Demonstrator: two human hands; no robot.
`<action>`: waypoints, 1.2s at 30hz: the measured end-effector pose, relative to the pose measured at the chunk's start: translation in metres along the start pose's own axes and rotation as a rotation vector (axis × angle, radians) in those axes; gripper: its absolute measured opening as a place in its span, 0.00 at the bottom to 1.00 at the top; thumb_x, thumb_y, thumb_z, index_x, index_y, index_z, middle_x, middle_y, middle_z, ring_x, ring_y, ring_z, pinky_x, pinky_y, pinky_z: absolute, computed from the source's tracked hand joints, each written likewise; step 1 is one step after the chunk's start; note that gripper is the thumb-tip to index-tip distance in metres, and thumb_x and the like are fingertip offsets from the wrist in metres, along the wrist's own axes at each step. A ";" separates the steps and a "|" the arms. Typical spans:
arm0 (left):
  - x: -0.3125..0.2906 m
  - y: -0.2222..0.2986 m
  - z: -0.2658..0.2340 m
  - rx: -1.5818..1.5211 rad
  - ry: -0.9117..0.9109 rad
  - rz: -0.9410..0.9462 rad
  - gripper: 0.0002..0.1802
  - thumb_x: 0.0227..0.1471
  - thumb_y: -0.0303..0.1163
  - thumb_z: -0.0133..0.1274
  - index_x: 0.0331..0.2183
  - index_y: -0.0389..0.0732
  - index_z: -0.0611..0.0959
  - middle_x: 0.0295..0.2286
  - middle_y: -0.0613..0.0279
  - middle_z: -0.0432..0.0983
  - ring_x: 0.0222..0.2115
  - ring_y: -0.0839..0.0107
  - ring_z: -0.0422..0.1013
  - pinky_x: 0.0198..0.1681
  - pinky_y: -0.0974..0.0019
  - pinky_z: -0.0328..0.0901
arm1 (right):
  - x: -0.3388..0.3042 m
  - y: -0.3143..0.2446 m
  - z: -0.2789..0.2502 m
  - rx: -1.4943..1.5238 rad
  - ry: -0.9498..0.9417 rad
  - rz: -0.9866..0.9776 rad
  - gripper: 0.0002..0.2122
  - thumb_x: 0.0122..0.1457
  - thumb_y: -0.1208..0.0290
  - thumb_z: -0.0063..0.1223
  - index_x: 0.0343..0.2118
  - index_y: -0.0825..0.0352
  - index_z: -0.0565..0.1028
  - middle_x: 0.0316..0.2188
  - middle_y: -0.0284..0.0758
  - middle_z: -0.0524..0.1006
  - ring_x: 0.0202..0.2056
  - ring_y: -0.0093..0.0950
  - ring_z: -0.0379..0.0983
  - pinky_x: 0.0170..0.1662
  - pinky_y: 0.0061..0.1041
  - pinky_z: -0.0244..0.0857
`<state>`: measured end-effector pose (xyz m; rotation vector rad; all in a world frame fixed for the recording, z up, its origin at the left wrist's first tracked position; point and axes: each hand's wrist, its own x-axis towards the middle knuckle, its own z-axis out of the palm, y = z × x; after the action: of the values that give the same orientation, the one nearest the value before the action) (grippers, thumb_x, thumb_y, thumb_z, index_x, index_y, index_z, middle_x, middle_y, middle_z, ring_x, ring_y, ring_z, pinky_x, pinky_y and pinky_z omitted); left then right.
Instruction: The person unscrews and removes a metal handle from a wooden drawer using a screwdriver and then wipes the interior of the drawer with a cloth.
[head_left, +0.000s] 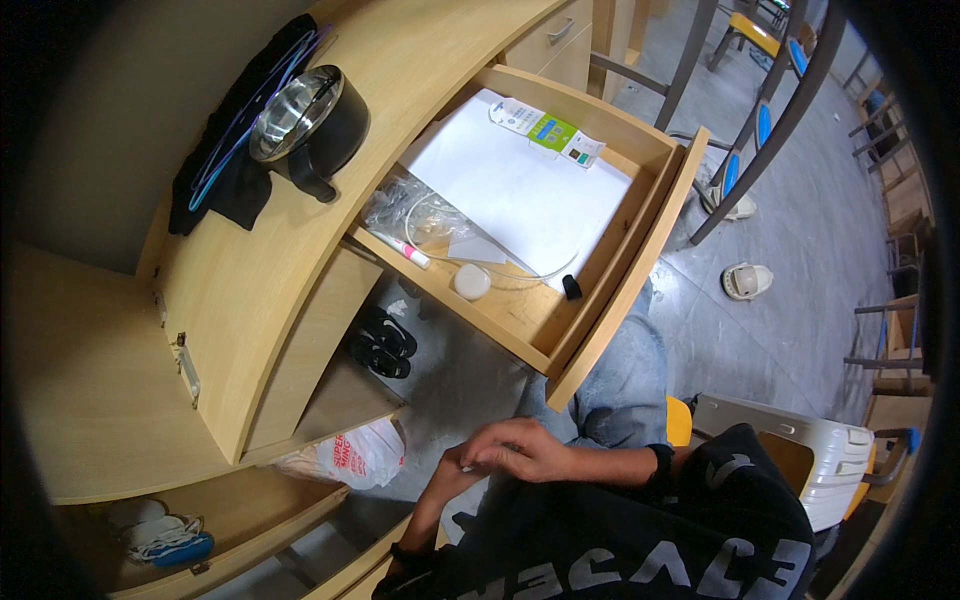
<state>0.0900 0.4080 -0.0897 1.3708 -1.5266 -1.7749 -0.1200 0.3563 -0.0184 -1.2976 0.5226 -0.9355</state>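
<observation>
My right hand (pixel 515 448) lies over my left hand (pixel 455 482) in front of my body, below the pulled-out drawer (pixel 600 350). The right fingers are bent and pressed together; anything under them is hidden. My left fingers are mostly covered. Inside the drawer, white paper sheets (pixel 520 190) lie under a green and white packaging card (pixel 545 130). Nearer to me are a crumpled clear plastic bag (pixel 405 205), a white cable (pixel 480 264), a pink and white tube (pixel 402 248), a round white case (pixel 471 282) and a small black cap-like piece (pixel 572 287).
On the desk stands a black pot (pixel 345 130) with a steel inside, beside hangers (pixel 255 110) on dark cloth. Black shoes (pixel 382 342) and a white plastic bag (pixel 365 455) sit low at the left. Chair legs (pixel 770 130) and a white suitcase (pixel 835 460) are at the right.
</observation>
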 end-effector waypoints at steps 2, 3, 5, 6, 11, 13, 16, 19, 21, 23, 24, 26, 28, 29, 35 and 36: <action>0.000 -0.002 0.002 -0.056 -0.009 -0.021 0.23 0.38 0.20 0.63 0.40 0.38 0.73 0.35 0.67 0.69 0.38 0.76 0.67 0.40 0.71 0.64 | 0.000 0.002 -0.002 -0.019 -0.011 0.001 0.06 0.60 0.74 0.49 0.36 0.69 0.75 0.34 0.37 0.78 0.38 0.30 0.76 0.40 0.26 0.68; 0.000 -0.004 0.002 -0.083 -0.014 -0.031 0.23 0.38 0.19 0.63 0.39 0.38 0.73 0.34 0.67 0.69 0.38 0.76 0.67 0.40 0.71 0.64 | 0.001 0.001 -0.003 -0.018 -0.018 -0.005 0.06 0.60 0.74 0.49 0.36 0.69 0.75 0.33 0.37 0.78 0.37 0.30 0.76 0.40 0.26 0.68; -0.002 -0.018 0.001 -0.047 -0.030 -0.007 0.23 0.38 0.19 0.63 0.39 0.38 0.73 0.34 0.67 0.68 0.38 0.76 0.66 0.39 0.71 0.64 | 0.003 -0.003 -0.004 -0.014 -0.032 -0.020 0.06 0.59 0.74 0.50 0.36 0.69 0.76 0.33 0.37 0.78 0.37 0.30 0.76 0.40 0.26 0.68; -0.003 -0.024 0.001 -0.029 -0.038 0.005 0.23 0.37 0.19 0.63 0.39 0.38 0.73 0.34 0.68 0.68 0.38 0.76 0.66 0.39 0.71 0.64 | 0.003 -0.004 -0.004 -0.022 -0.038 -0.017 0.06 0.59 0.74 0.50 0.35 0.69 0.76 0.33 0.37 0.78 0.37 0.30 0.76 0.40 0.26 0.68; 0.001 -0.003 -0.001 0.136 -0.029 0.052 0.23 0.38 0.23 0.64 0.39 0.37 0.73 0.34 0.65 0.69 0.38 0.75 0.67 0.39 0.69 0.63 | 0.005 -0.006 -0.008 -0.074 -0.091 -0.049 0.05 0.59 0.75 0.51 0.35 0.69 0.76 0.33 0.38 0.78 0.37 0.31 0.76 0.40 0.26 0.68; 0.000 0.000 -0.002 0.210 0.023 0.095 0.20 0.40 0.27 0.63 0.38 0.37 0.75 0.32 0.61 0.72 0.36 0.72 0.70 0.37 0.68 0.65 | 0.008 -0.009 -0.010 -0.075 -0.120 -0.099 0.05 0.58 0.76 0.51 0.35 0.70 0.75 0.34 0.38 0.77 0.38 0.32 0.75 0.41 0.27 0.68; -0.002 0.007 -0.002 0.215 0.138 0.141 0.14 0.44 0.32 0.61 0.33 0.35 0.80 0.25 0.57 0.78 0.27 0.70 0.74 0.31 0.67 0.67 | 0.021 -0.021 -0.020 -0.167 -0.143 -0.267 0.04 0.57 0.76 0.52 0.34 0.70 0.74 0.35 0.38 0.76 0.40 0.32 0.73 0.42 0.28 0.66; -0.006 0.008 -0.005 0.196 0.169 0.113 0.11 0.43 0.32 0.61 0.26 0.33 0.79 0.19 0.57 0.74 0.20 0.72 0.68 0.25 0.68 0.63 | 0.026 -0.033 -0.029 -0.347 -0.145 -0.296 0.03 0.54 0.77 0.53 0.31 0.69 0.72 0.32 0.38 0.73 0.38 0.36 0.70 0.40 0.32 0.64; -0.009 -0.009 -0.016 0.320 0.171 0.125 0.11 0.42 0.31 0.61 0.21 0.33 0.78 0.16 0.57 0.71 0.17 0.74 0.63 0.22 0.68 0.60 | 0.024 -0.040 -0.032 -0.425 -0.143 -0.231 0.04 0.52 0.76 0.54 0.28 0.68 0.70 0.28 0.38 0.72 0.35 0.40 0.69 0.38 0.36 0.63; -0.012 0.006 -0.022 0.444 0.178 0.109 0.11 0.42 0.30 0.62 0.21 0.32 0.78 0.14 0.57 0.69 0.16 0.74 0.63 0.21 0.68 0.60 | 0.015 -0.041 -0.030 -0.514 -0.134 -0.129 0.05 0.52 0.76 0.55 0.28 0.68 0.70 0.27 0.40 0.71 0.33 0.41 0.70 0.35 0.35 0.64; -0.014 0.011 -0.025 0.507 0.181 0.100 0.11 0.41 0.29 0.62 0.21 0.32 0.78 0.13 0.56 0.69 0.15 0.75 0.63 0.21 0.68 0.60 | 0.012 -0.046 -0.030 -0.578 -0.140 -0.063 0.05 0.52 0.76 0.55 0.30 0.67 0.71 0.27 0.39 0.72 0.33 0.39 0.71 0.35 0.34 0.64; -0.018 0.013 -0.029 0.477 0.195 0.083 0.12 0.41 0.29 0.62 0.19 0.32 0.76 0.14 0.55 0.67 0.15 0.74 0.61 0.20 0.67 0.59 | 0.006 -0.045 -0.028 -0.661 -0.115 -0.008 0.05 0.52 0.76 0.55 0.31 0.67 0.71 0.27 0.39 0.72 0.32 0.39 0.72 0.34 0.32 0.65; -0.022 0.013 -0.033 0.464 0.218 0.080 0.14 0.40 0.29 0.62 0.18 0.32 0.74 0.13 0.53 0.66 0.14 0.71 0.60 0.19 0.66 0.58 | 0.002 -0.034 -0.028 -0.699 -0.058 -0.036 0.06 0.51 0.76 0.55 0.31 0.67 0.71 0.26 0.39 0.72 0.30 0.39 0.72 0.31 0.32 0.65; -0.024 0.014 -0.034 0.467 0.233 0.085 0.14 0.40 0.28 0.62 0.17 0.32 0.73 0.13 0.53 0.65 0.13 0.69 0.60 0.19 0.66 0.58 | 0.001 -0.033 -0.026 -0.731 -0.040 -0.020 0.06 0.51 0.76 0.55 0.31 0.67 0.71 0.25 0.39 0.72 0.29 0.39 0.72 0.31 0.33 0.65; -0.034 0.019 -0.039 0.499 0.306 0.071 0.15 0.37 0.27 0.62 0.15 0.33 0.72 0.12 0.50 0.64 0.11 0.61 0.60 0.18 0.65 0.58 | 0.001 -0.024 -0.019 -0.878 -0.021 0.013 0.05 0.50 0.77 0.52 0.29 0.68 0.70 0.22 0.40 0.72 0.26 0.40 0.72 0.28 0.34 0.65; -0.035 0.019 -0.041 0.527 0.306 0.063 0.14 0.36 0.27 0.62 0.15 0.33 0.71 0.12 0.50 0.64 0.11 0.60 0.61 0.18 0.65 0.58 | 0.001 -0.024 -0.019 -0.897 -0.048 0.026 0.04 0.50 0.77 0.52 0.29 0.68 0.70 0.22 0.40 0.72 0.26 0.40 0.72 0.28 0.34 0.65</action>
<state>0.1348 0.4107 -0.0552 1.7127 -1.9060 -1.0921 -0.1416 0.3449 0.0006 -2.0955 0.9789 -0.6464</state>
